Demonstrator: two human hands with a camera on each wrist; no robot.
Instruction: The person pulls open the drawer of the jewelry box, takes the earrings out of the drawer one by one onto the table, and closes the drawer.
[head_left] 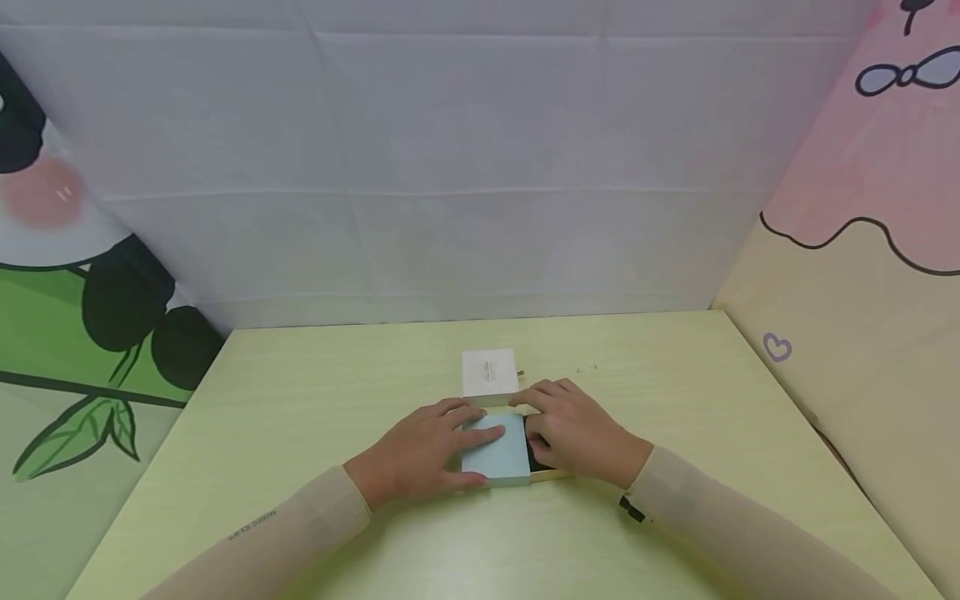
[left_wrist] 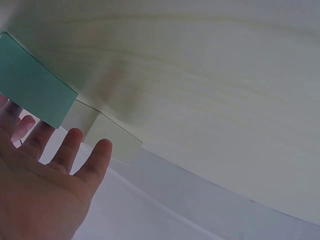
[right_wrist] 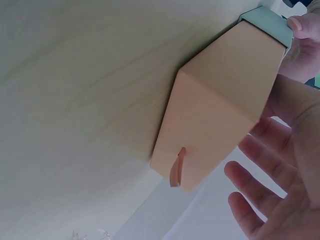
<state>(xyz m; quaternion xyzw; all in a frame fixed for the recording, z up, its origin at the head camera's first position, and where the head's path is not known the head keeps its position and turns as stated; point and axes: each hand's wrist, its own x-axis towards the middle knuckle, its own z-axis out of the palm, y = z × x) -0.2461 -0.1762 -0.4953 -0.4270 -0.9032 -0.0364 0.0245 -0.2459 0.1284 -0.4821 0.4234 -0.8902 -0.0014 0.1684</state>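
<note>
A light blue slide-out box [head_left: 501, 460] lies near the table's middle, its peach drawer [right_wrist: 215, 110] pulled partway out to the right. The drawer's inside looks black, and a ribbon tab [right_wrist: 177, 170] hangs from its end. My left hand [head_left: 420, 454] holds the blue sleeve, thumb at the near edge and index finger across the top. My right hand [head_left: 581, 433] is over the drawer, with thumb and index fingertips down inside it. Its other fingers reach loosely past the far side. Whether those hidden fingertips pinch anything cannot be seen.
A white box [head_left: 489, 372] with small print on its lid sits just behind the blue one, a small tab at its right side. The pale wooden table [head_left: 337, 375] meets a white cloth backdrop [head_left: 465, 167], with printed panels at both sides.
</note>
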